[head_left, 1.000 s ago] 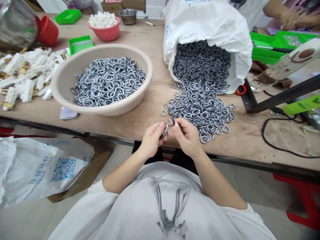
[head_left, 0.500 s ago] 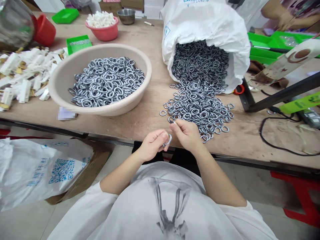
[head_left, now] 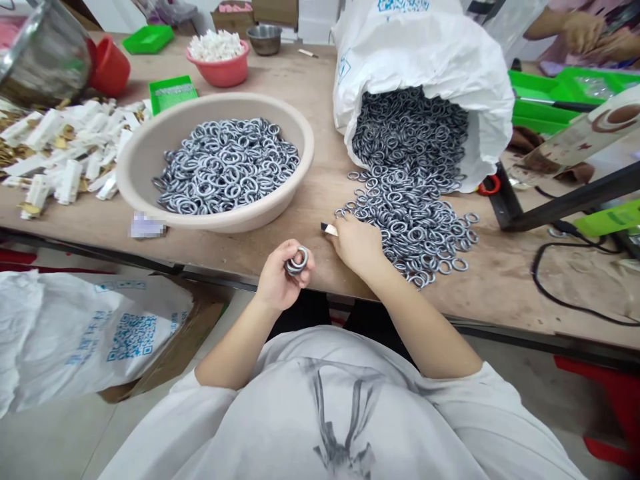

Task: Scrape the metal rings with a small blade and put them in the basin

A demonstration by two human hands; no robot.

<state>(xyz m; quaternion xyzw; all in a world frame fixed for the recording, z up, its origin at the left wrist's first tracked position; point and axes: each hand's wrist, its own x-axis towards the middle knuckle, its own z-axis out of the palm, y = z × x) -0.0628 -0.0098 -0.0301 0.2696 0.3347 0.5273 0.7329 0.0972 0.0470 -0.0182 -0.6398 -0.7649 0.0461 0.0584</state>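
Observation:
My left hand (head_left: 283,277) is closed on a few grey rings (head_left: 297,261), held in front of the table edge. In my right hand (head_left: 357,245) is a small pale stick with a black end (head_left: 329,229), which points left. The fingers of that hand are at the near left edge of a loose heap of grey rings (head_left: 417,220); whether they grip a ring there is hidden. The heap spills from a white sack (head_left: 425,47) lying on its side. A wide beige basin (head_left: 215,222) holds many more such rings, left of my hands.
White plastic pieces (head_left: 70,177) lie at the left, near a metal bowl (head_left: 55,57) and a red bucket (head_left: 111,67). Behind stands a red bowl (head_left: 223,72) of white parts. A black metal frame (head_left: 575,193) and cable (head_left: 545,287) are at the right. A co-worker's hands (head_left: 590,37) show beyond.
My left hand has moved left and turned up, showing the rings in it. My right hand has moved forward to the ring heap with the stick. The view has shifted slightly.

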